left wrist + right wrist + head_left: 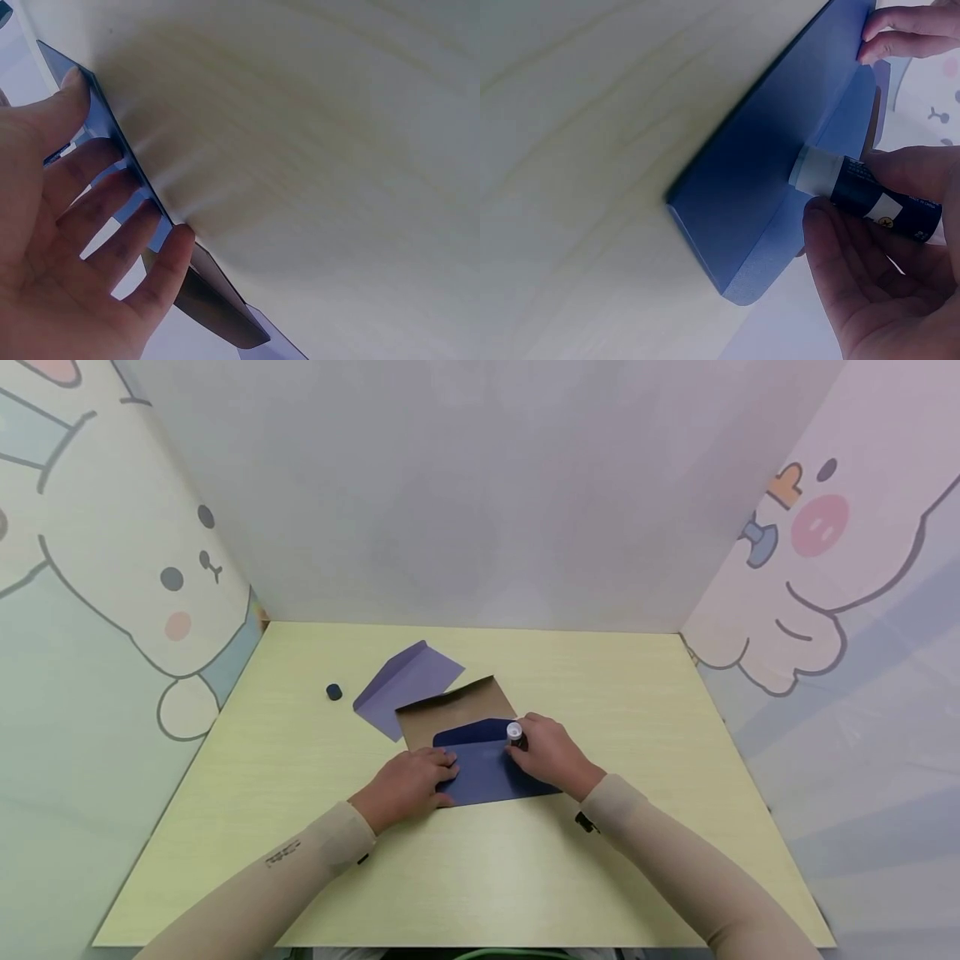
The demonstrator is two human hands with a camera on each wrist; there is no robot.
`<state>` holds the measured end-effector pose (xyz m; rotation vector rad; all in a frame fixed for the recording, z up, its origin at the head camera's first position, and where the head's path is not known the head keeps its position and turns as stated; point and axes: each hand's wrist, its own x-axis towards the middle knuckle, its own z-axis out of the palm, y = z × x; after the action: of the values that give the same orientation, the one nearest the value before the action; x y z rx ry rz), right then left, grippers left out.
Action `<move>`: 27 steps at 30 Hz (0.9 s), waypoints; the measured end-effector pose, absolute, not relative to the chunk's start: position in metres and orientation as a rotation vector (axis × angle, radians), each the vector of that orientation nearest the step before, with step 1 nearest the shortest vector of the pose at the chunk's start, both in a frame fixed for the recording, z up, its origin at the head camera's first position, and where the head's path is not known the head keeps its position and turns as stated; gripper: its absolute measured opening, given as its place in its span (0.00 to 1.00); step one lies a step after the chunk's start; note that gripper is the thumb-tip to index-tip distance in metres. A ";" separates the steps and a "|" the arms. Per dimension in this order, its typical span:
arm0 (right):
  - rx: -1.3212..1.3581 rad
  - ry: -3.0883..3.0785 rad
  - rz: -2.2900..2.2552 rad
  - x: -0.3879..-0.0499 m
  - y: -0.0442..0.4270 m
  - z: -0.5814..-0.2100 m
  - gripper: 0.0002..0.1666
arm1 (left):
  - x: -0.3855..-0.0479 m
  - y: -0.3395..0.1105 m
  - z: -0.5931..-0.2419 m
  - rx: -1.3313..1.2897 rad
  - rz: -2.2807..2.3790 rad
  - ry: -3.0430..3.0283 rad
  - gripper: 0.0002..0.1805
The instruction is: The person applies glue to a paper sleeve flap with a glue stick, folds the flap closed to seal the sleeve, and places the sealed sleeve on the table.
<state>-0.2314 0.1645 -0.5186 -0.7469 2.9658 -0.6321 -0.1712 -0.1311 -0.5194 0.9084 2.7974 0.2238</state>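
A dark blue envelope (483,777) lies with its flap unfolded away from the person. The left hand (408,783) rests on its left end; in the left wrist view the fingertips of the left hand (90,217) press on the envelope (97,120), fingers nearly straight. Pinched between thumb and fingers of the right hand (553,753) is a glue stick (514,732). The right wrist view shows the glue stick (889,202) in the right hand (900,277), its white end against the envelope (757,150) near the flap fold.
A brown envelope (465,703) lies partly under the blue one. Behind it to the left is a purple envelope (412,685), and farther left a small dark cap (333,692) sits on the table (262,777). Walls with cartoon animals stand at both sides.
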 end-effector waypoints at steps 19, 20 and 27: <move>-0.244 2.564 -1.592 -0.230 0.250 -0.517 0.22 | -0.177 -0.125 -0.516 0.854 0.264 2.792 0.38; -0.211 2.564 -1.602 -0.228 0.255 -0.517 0.22 | -0.179 -0.123 -0.515 0.837 0.276 2.802 0.42; -0.036 2.559 -1.605 -0.208 0.270 -0.510 0.21 | -0.196 -0.102 -0.510 0.706 0.320 2.866 0.78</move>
<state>-0.2080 0.2699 -0.5096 -0.0364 2.5595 -1.6045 -0.1964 -0.1018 -0.5095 0.7058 2.8665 0.3201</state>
